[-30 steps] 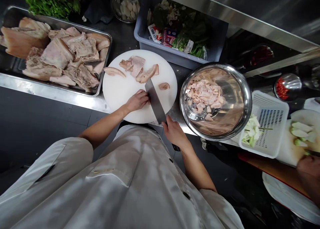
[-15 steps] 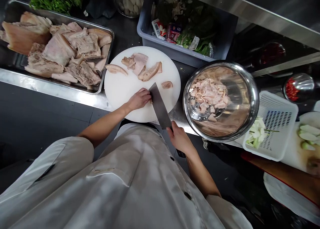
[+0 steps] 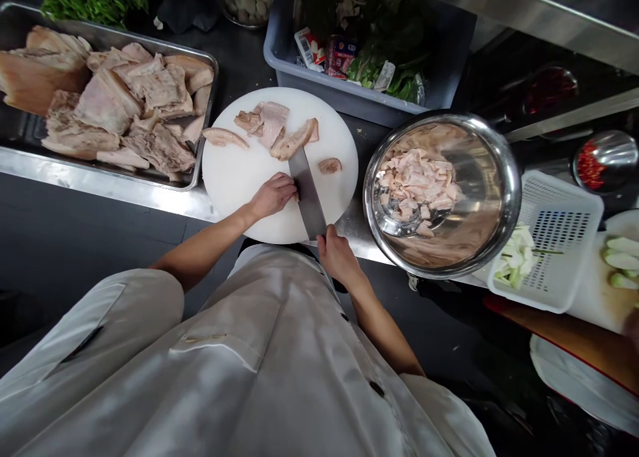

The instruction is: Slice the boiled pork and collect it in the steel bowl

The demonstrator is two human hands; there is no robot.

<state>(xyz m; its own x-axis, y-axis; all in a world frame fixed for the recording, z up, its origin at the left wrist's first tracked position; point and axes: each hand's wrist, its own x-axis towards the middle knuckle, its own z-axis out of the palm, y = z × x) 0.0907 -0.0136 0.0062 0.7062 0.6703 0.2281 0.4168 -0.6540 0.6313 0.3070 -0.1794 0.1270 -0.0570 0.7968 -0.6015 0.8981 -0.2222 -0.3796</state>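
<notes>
On the round white cutting board, my left hand is closed with bent fingers over a small bit of meat, mostly hidden, right beside the blade. My right hand grips the handle of a broad cleaver, whose far end reaches up to a slice of meat. Further slices lie on the board: one at the left, a small one at the right. A steel bowl to the right holds chopped meat.
A metal tray of large cooked meat pieces stands at the left. Behind the board is a grey-blue bin with greens and packaging. A white basket with cut vegetables sits right of the bowl. A steel edge crosses the upper right.
The cleaver and my right hand have moved left and slightly up, and the blade stands more upright in view. My left hand stays beside it. The whole view has shifted slightly.
</notes>
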